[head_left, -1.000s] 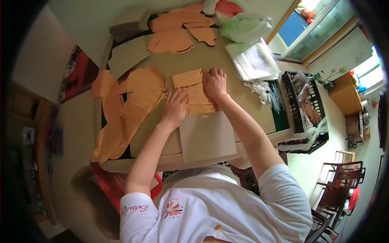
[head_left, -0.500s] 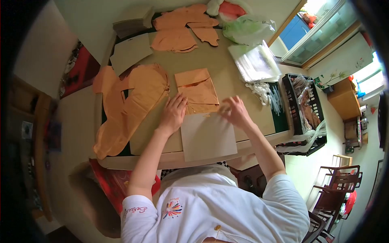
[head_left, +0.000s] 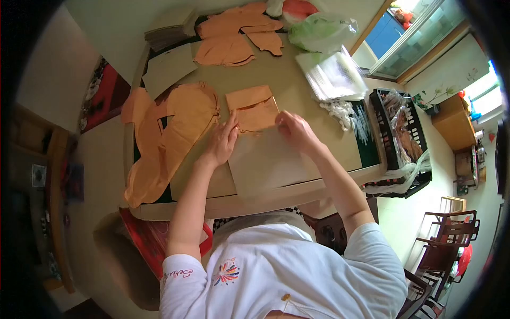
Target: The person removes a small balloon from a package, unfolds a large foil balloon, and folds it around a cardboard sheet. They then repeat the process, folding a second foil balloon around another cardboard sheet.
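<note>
A folded orange garment (head_left: 257, 112) lies flat on the table in front of me. Over its near edge reaches a pale cardboard sheet (head_left: 265, 165), blurred toward its right side. My left hand (head_left: 223, 141) rests at the garment's left edge, fingers stretched out along it. At the right edge, my right hand (head_left: 297, 133) has its fingers curled around the sheet's upper right corner. The fingertips there also meet the garment, and the exact hold is partly hidden. A larger unfolded orange garment (head_left: 180, 125) spreads out to the left of my left hand.
More orange garments (head_left: 228, 37) lie at the back beside a cardboard stack (head_left: 170, 29). Clear plastic sleeves (head_left: 333, 77), a green bag (head_left: 323, 33) and white strips (head_left: 361, 126) are to the right. A black crate (head_left: 390, 133) stands past the table's right edge.
The cardboard sheet has moved away from me, farther onto the folded garment. My right hand has moved up along with it, and my left hand has turned onto its side at the garment's left edge.
</note>
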`<state>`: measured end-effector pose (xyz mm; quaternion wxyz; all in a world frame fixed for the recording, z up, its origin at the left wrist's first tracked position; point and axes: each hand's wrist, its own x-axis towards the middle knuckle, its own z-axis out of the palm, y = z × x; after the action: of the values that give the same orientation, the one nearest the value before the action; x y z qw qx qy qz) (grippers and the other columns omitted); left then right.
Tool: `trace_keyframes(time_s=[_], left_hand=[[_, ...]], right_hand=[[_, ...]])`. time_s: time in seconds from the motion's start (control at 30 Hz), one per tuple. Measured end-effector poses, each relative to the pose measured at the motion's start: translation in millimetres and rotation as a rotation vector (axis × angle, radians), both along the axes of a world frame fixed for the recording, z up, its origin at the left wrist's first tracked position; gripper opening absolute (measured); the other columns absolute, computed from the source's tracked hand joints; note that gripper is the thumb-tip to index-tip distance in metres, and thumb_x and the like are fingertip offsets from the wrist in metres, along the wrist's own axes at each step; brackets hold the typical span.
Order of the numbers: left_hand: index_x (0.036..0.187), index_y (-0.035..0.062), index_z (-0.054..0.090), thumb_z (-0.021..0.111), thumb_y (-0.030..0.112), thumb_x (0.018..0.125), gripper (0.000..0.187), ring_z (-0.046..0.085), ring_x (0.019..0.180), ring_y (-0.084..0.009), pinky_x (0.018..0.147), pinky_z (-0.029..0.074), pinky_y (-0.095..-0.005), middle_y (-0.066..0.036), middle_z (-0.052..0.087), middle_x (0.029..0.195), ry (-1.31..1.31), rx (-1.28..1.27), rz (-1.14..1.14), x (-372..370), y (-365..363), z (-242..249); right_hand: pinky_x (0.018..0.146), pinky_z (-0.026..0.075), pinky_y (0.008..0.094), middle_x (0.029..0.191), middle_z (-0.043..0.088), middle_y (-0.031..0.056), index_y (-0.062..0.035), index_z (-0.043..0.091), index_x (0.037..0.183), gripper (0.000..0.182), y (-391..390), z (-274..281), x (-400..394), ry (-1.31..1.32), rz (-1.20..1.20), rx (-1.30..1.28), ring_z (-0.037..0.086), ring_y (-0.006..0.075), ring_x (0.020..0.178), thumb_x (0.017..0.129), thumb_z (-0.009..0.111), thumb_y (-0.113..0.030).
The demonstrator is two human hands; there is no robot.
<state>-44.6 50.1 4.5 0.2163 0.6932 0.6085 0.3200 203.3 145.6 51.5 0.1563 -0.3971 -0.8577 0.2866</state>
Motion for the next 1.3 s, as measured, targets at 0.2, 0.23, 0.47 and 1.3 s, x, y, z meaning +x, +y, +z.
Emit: trace_keyframes(time_s=[0.2,0.23,0.47,1.3], left_hand=[[0.147,0.0069,0.024,0.041,0.012,0.097,0.053,0.055,0.105,-0.0342,0.094,0.04,-0.0437,-0.018,0.058,0.121,0.112,0.122,0.011,-0.7,0.8,-4.8],[0.146,0.0066,0.026,0.043,0.01,0.096,0.053,0.055,0.105,-0.0343,0.093,0.041,-0.044,-0.017,0.058,0.121,0.125,0.156,0.017,0.4,0.0,-4.7],[0.133,0.0083,0.047,0.054,0.0,0.086,0.049,0.054,0.11,-0.0341,0.095,0.043,-0.0426,-0.016,0.059,0.118,0.157,0.157,-0.009,-8.3,7.9,-1.6],[0.098,0.0043,0.065,0.056,0.006,0.08,0.02,0.06,0.097,-0.0264,0.089,0.047,-0.0364,-0.008,0.064,0.101,0.59,0.224,-0.247,-11.4,30.6,26.5]], right_hand=[[0.107,0.029,0.0505,0.134,0.05,0.0112,-0.0174,0.059,0.125,0.038,-11.5,-29.4,-23.3,-0.032,0.112,0.501,0.043,0.03,0.127,0.088,0.061,-0.021],[0.107,0.028,0.0511,0.135,0.05,0.0112,-0.0176,0.058,0.125,0.037,-18.7,-37.3,-22.8,-0.031,0.136,0.498,0.042,0.0299,0.128,0.088,0.06,-0.023],[0.107,0.03,0.0516,0.133,0.051,0.0128,-0.0154,0.059,0.123,0.036,-53.5,-36.6,-7.0,-0.059,0.192,0.482,0.042,0.0296,0.129,0.088,0.06,-0.021],[0.094,0.04,0.0417,0.109,0.056,0.0083,-0.0126,0.062,0.111,0.029,-13.0,-44.8,-50.9,0.162,0.113,0.465,0.051,0.0285,0.106,0.081,0.063,-0.01]])
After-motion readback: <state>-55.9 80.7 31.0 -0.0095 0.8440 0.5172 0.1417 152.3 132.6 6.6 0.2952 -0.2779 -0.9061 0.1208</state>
